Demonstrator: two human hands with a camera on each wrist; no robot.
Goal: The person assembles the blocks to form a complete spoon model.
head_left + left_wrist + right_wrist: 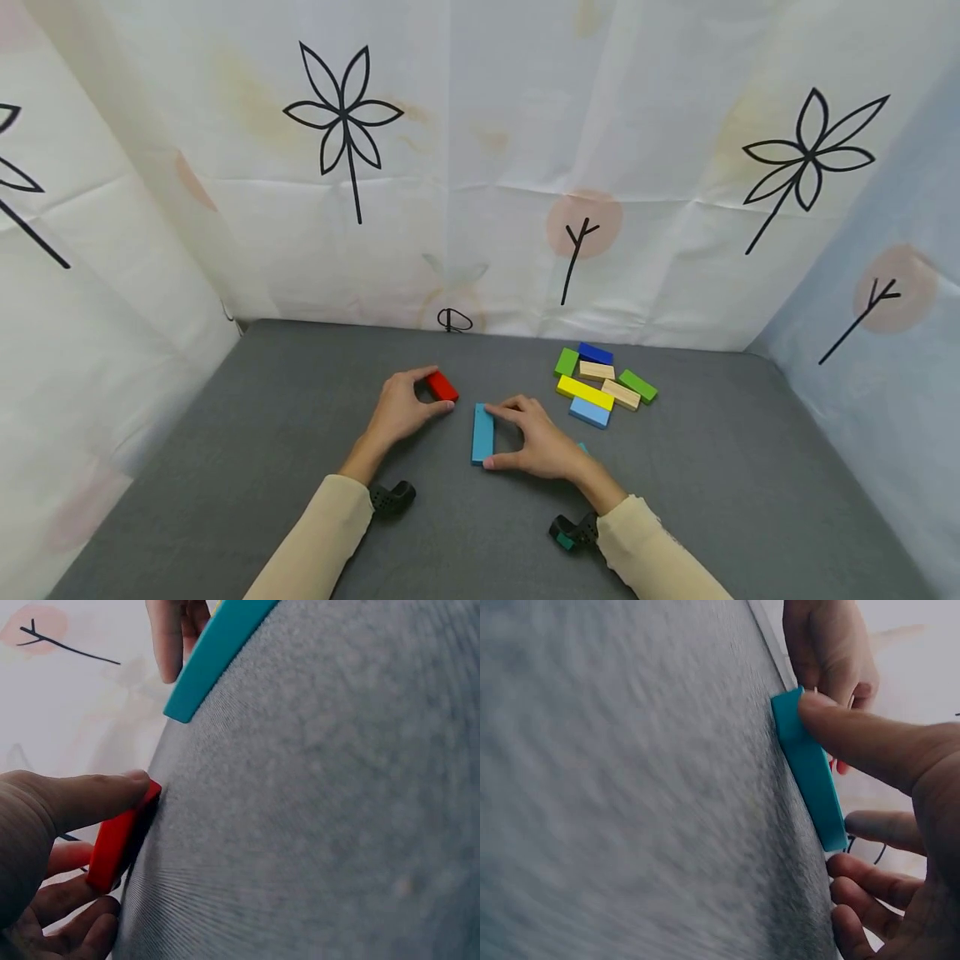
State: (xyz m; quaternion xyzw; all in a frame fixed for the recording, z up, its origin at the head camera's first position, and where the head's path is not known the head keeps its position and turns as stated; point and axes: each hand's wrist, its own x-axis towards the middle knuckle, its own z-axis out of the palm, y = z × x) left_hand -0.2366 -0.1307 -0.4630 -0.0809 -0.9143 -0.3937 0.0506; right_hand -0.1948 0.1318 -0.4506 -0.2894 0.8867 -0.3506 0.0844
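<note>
A small screened booth

I look in on a workspace closed in on three sides; whether a home or a lab surrounds it, I cannot tell. Pale, creased fabric (487, 167) printed with line-drawn flowers (343, 114) and little trees (581, 233) stands along the far edge and both side edges of the grey, fine-textured desk (225, 467), turning near its far corners.

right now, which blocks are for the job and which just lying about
Seems in use:
red block, in left hand
turquoise block, in right hand

Seems lying about:
yellow block
two green blocks
dark blue block
two wooden blocks
light blue block
partly hidden turquoise piece
</note>
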